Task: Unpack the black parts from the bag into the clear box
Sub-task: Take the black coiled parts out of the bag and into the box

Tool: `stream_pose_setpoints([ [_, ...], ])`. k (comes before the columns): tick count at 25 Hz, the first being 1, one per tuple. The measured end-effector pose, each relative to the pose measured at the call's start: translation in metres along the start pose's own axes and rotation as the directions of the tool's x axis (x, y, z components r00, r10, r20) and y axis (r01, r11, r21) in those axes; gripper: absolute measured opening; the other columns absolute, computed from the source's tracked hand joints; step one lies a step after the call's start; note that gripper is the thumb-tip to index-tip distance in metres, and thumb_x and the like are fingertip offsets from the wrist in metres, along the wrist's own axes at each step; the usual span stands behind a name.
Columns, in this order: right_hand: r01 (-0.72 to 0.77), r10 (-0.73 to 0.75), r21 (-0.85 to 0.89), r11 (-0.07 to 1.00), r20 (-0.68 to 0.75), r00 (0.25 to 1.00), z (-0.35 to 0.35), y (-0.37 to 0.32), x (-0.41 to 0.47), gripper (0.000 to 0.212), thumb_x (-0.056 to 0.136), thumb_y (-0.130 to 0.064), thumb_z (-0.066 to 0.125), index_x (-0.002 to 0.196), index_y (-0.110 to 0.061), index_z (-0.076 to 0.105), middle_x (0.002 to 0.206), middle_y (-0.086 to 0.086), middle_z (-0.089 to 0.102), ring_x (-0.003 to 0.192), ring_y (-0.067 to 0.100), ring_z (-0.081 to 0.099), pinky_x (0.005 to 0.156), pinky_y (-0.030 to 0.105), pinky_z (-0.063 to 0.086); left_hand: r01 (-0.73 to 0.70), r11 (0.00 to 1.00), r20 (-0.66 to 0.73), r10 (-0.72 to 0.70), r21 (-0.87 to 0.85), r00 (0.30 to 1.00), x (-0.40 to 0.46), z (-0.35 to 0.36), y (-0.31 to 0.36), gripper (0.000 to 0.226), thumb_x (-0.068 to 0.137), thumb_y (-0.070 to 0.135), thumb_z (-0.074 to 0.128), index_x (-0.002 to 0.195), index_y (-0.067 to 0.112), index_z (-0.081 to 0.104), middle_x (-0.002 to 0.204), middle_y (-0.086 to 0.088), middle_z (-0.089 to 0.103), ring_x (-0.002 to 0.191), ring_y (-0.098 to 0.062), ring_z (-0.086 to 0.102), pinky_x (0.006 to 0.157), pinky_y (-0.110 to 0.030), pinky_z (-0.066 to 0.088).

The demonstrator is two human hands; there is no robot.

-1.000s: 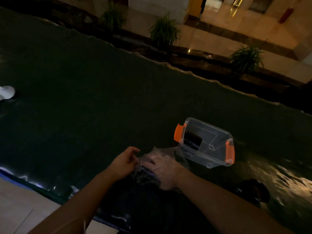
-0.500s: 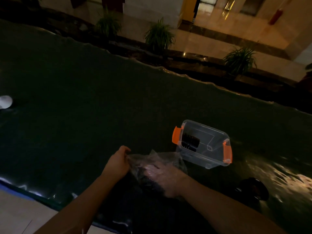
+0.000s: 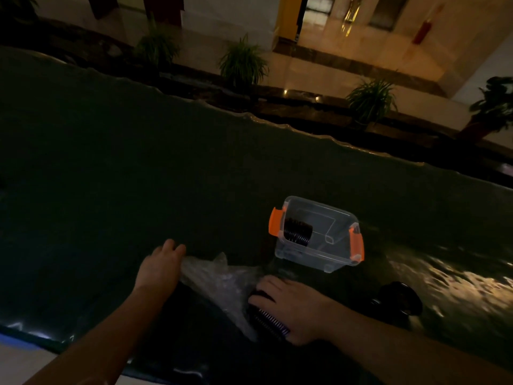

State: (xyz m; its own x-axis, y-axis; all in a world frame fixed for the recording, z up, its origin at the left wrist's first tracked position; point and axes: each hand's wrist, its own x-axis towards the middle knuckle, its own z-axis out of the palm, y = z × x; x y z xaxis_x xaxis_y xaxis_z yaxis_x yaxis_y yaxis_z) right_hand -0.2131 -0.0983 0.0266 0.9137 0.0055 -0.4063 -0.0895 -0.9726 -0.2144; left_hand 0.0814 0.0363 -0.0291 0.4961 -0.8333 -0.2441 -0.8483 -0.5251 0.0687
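A crumpled clear plastic bag (image 3: 219,284) lies on the dark green table cover (image 3: 138,176) near the front edge. My left hand (image 3: 161,265) pinches the bag's left end. My right hand (image 3: 291,307) is outside the bag at its right end, closed over a stack of black ribbed parts (image 3: 266,318). Beyond it stands the clear box (image 3: 319,259) with orange latches, open on top, with another stack of black ribbed parts (image 3: 297,230) standing in its left side.
A dark round object (image 3: 399,298) lies on the cover right of my right forearm. The cover's far edge runs diagonally, with potted plants (image 3: 241,62) and a tiled floor beyond. The scene is dim.
My right hand has come out of the bag to the right with a stack of black parts. My left hand has pulled the bag's end leftward and the bag has flattened.
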Motion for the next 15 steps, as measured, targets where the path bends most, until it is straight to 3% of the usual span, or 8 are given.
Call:
stream_pose_setpoints([
  [2,-0.029,0.03,0.04,0.999,-0.038,0.999,-0.009,0.002,-0.023,0.103,0.076,-0.035,0.086,0.156,-0.029,0.021,0.16,0.007,0.023,0.148,0.027,0.018,0.117,0.044,0.022,0.061,0.998,0.002,-0.062,0.016,0.998,0.002,-0.008,-0.012,0.051,0.08,0.029,0.078,0.124,0.031,0.053,0.129,-0.002,0.053,0.112,-0.02,0.06,0.087,-0.035,0.056],
  [5,-0.089,0.095,0.041,0.995,-0.16,0.982,-0.034,0.011,-0.066,0.102,0.077,-0.045,0.081,0.157,-0.031,0.02,0.158,0.001,0.022,0.148,0.022,0.021,0.116,0.041,0.03,0.11,0.993,0.05,-0.107,-0.049,0.993,0.006,-0.018,-0.024,0.047,0.085,0.045,0.068,0.126,0.029,0.052,0.13,-0.004,0.053,0.112,-0.022,0.059,0.088,-0.04,0.055],
  [8,-0.173,0.145,-0.056,0.983,-0.334,0.931,-0.072,0.035,-0.104,0.107,0.065,-0.049,0.086,0.154,-0.027,0.03,0.152,0.0,0.03,0.141,0.02,0.034,0.109,0.038,0.037,0.126,0.985,0.072,-0.119,-0.114,0.99,0.006,-0.024,-0.023,0.074,0.084,0.067,0.054,0.144,0.027,0.04,0.146,-0.008,0.046,0.125,-0.029,0.053,0.094,-0.048,0.051],
  [10,-0.242,0.179,-0.114,0.963,-0.396,0.901,-0.099,0.063,-0.122,0.111,0.058,-0.041,0.093,0.151,-0.022,0.035,0.148,0.004,0.036,0.136,0.025,0.042,0.104,0.039,0.046,0.093,0.989,-0.019,-0.095,-0.114,0.995,0.004,-0.029,-0.018,0.087,0.08,0.073,0.054,0.149,0.025,0.035,0.152,-0.012,0.04,0.131,-0.036,0.049,0.095,-0.055,0.05],
  [15,-0.239,0.161,-0.264,0.935,-0.286,0.945,-0.119,0.138,-0.125,0.1,0.063,-0.036,0.092,0.147,-0.022,0.039,0.139,0.008,0.048,0.128,0.025,0.047,0.096,0.037,0.053,-0.016,0.982,-0.224,-0.027,-0.186,0.974,-0.002,-0.045,0.001,0.09,0.079,0.078,0.053,0.147,0.022,0.038,0.155,-0.017,0.034,0.131,-0.045,0.045,0.092,-0.066,0.05],
])
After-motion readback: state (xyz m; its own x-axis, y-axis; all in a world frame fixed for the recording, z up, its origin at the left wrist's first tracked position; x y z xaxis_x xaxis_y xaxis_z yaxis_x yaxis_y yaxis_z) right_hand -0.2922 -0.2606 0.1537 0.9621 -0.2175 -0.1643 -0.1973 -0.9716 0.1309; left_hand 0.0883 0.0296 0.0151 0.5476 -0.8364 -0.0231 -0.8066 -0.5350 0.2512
